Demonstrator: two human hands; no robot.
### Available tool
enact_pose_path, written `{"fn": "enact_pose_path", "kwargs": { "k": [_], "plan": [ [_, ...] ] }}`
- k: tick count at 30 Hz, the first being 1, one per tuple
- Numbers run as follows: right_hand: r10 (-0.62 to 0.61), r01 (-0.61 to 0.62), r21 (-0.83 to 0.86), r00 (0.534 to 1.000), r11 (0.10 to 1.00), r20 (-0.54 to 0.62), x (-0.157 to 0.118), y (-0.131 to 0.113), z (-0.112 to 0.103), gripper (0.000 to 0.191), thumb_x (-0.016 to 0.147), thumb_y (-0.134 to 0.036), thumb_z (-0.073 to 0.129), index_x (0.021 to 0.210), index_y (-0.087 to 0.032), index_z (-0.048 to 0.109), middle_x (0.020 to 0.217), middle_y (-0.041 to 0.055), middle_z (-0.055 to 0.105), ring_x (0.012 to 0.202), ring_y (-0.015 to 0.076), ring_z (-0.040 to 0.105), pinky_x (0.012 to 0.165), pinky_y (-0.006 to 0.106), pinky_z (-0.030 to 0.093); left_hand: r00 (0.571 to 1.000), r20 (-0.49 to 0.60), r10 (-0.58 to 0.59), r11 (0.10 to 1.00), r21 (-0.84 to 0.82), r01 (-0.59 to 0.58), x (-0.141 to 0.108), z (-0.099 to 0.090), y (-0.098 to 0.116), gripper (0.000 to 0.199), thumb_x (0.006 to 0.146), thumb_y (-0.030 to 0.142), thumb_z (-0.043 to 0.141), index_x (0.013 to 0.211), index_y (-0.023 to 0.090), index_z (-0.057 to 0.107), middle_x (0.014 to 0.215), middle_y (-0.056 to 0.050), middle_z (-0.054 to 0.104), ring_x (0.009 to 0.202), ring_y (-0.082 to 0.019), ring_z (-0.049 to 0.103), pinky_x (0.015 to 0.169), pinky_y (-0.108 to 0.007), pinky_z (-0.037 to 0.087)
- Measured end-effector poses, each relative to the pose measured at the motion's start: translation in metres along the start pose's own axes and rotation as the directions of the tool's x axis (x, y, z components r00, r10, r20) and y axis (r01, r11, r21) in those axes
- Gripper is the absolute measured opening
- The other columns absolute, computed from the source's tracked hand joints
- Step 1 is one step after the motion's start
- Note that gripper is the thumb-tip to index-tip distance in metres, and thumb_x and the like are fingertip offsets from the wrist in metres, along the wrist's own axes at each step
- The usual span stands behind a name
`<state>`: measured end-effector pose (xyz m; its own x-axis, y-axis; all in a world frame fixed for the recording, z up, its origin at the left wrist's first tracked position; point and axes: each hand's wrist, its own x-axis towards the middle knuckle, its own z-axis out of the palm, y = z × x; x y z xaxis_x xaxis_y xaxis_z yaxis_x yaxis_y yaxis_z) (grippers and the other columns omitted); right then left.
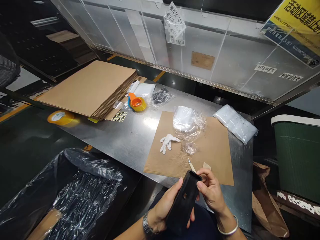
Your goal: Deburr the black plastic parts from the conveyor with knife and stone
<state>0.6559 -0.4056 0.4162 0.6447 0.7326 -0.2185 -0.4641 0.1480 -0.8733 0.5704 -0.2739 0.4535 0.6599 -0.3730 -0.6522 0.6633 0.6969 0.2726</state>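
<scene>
A long black hollow case (183, 203) with a small round hole in its face is tilted in front of my body. My left hand (166, 203) wraps round its side, thumb along the edge. At its upper open end, my right hand (211, 191) pinches the rim between thumb and fingers. Just beyond the case, a craft knife (191, 165) with a pale handle lies on the cardboard sheet (217, 153). A small beige scrap (206, 166) rests beside it. Farther off are a white glove (169, 142) and clear plastic bags (188, 121).
The metal table (120, 140) holds stacked cardboard (90, 86), an orange tape dispenser (136, 100), a tape roll (61, 117), a sticker sheet (120, 116) and a wrapped white pack (236, 123). A plastic-lined box of black parts (85, 200) stands at left, a green bin (297, 156) at right.
</scene>
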Motion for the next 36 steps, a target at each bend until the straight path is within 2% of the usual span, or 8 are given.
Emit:
{"fn": "enact_pose_path", "kwargs": {
  "k": [4, 9, 15, 21, 26, 30, 33, 36],
  "plan": [
    [0.033, -0.034, -0.04, 0.999, 0.999, -0.026, -0.003, 0.006, 0.001, 0.028, 0.078, -0.039, 0.06, 0.091, -0.026, 0.038, 0.057, -0.0087, 0.052, 0.039, 0.0085, 0.051, 0.037, 0.019, 0.043, 1.0, -0.024, -0.01, 1.0, -0.011, 0.009, -0.002, 0.001, -0.001, 0.072, 0.082, 0.063, 0.017, 0.097, 0.008, 0.061, 0.05, -0.008, 0.062, 0.036, -0.014, 0.054, 0.035, -0.019, 0.035],
    [0.005, -0.073, -0.349, 0.981, 0.934, -0.193, 0.006, 0.026, -0.011, 0.04, 0.082, -0.063, 0.036, 0.093, -0.025, 0.033, 0.056, -0.0062, 0.053, 0.04, 0.0118, 0.052, 0.04, 0.024, 0.044, 0.999, -0.049, 0.011, 0.996, -0.089, -0.015, 0.001, -0.005, -0.002, 0.069, 0.082, 0.063, 0.019, 0.086, 0.009, 0.062, 0.05, -0.008, 0.061, 0.037, -0.013, 0.055, 0.035, -0.018, 0.035],
    [-0.097, -0.197, -0.629, 0.91, 0.752, -0.402, 0.034, 0.091, -0.052, 0.031, 0.084, -0.046, 0.048, 0.09, -0.016, 0.05, 0.085, 0.0059, 0.058, 0.078, 0.0169, 0.057, 0.069, 0.033, 0.047, 0.972, -0.177, 0.155, 0.959, -0.207, -0.191, 0.003, -0.012, 0.002, 0.063, 0.08, 0.064, 0.027, 0.071, 0.011, 0.06, 0.053, -0.006, 0.061, 0.04, -0.013, 0.057, 0.038, -0.019, 0.039],
    [-0.145, -0.245, -0.785, 0.91, 0.57, -0.389, 0.034, 0.132, -0.064, 0.022, 0.086, -0.035, 0.05, 0.089, -0.014, 0.056, 0.092, 0.0028, 0.057, 0.084, 0.0151, 0.055, 0.076, 0.035, 0.044, 0.941, -0.223, 0.255, 0.912, -0.268, -0.31, 0.003, -0.015, 0.007, 0.059, 0.08, 0.062, 0.032, 0.079, 0.011, 0.061, 0.061, -0.006, 0.063, 0.044, -0.014, 0.057, 0.042, -0.022, 0.043],
    [-0.141, -0.18, -0.827, 0.945, 0.533, -0.296, 0.023, 0.097, -0.055, 0.023, 0.089, -0.034, 0.041, 0.082, -0.016, 0.052, 0.078, 0.0035, 0.054, 0.075, 0.0164, 0.053, 0.072, 0.034, 0.044, 0.886, -0.337, 0.318, 0.86, -0.291, -0.419, -0.001, -0.018, 0.014, 0.054, 0.079, 0.061, 0.037, 0.074, 0.012, 0.059, 0.06, -0.006, 0.062, 0.046, -0.014, 0.058, 0.045, -0.023, 0.045],
    [-0.132, -0.099, -0.828, 0.97, 0.552, -0.204, -0.006, 0.036, -0.029, 0.029, 0.092, -0.033, 0.033, 0.115, -0.02, 0.044, 0.09, 0.0055, 0.058, 0.082, 0.0165, 0.056, 0.072, 0.029, 0.047, 0.843, -0.399, 0.362, 0.812, -0.31, -0.495, -0.003, -0.018, 0.018, 0.051, 0.081, 0.057, 0.036, 0.074, 0.012, 0.059, 0.059, -0.006, 0.063, 0.045, -0.014, 0.057, 0.045, -0.022, 0.045],
    [-0.155, 0.065, -0.877, 0.988, 0.476, -0.01, -0.025, -0.006, -0.005, 0.037, 0.091, -0.029, 0.039, 0.126, -0.023, 0.037, 0.105, 0.0081, 0.054, 0.098, 0.0187, 0.053, 0.08, 0.029, 0.045, 0.814, -0.44, 0.38, 0.79, -0.304, -0.533, -0.002, -0.016, 0.018, 0.051, 0.081, 0.057, 0.037, 0.073, 0.012, 0.059, 0.059, -0.006, 0.063, 0.046, -0.013, 0.057, 0.046, -0.022, 0.046],
    [-0.1, 0.18, -0.878, 0.983, 0.443, 0.151, -0.035, -0.03, 0.015, 0.024, 0.091, -0.023, 0.037, 0.113, -0.024, 0.047, 0.087, 0.0037, 0.056, 0.08, 0.0149, 0.057, 0.069, 0.024, 0.046, 0.773, -0.475, 0.422, 0.762, -0.276, -0.586, 0.0, -0.014, 0.018, 0.052, 0.08, 0.058, 0.038, 0.072, 0.011, 0.06, 0.059, -0.006, 0.064, 0.046, -0.014, 0.057, 0.047, -0.023, 0.047]
  ]
}}
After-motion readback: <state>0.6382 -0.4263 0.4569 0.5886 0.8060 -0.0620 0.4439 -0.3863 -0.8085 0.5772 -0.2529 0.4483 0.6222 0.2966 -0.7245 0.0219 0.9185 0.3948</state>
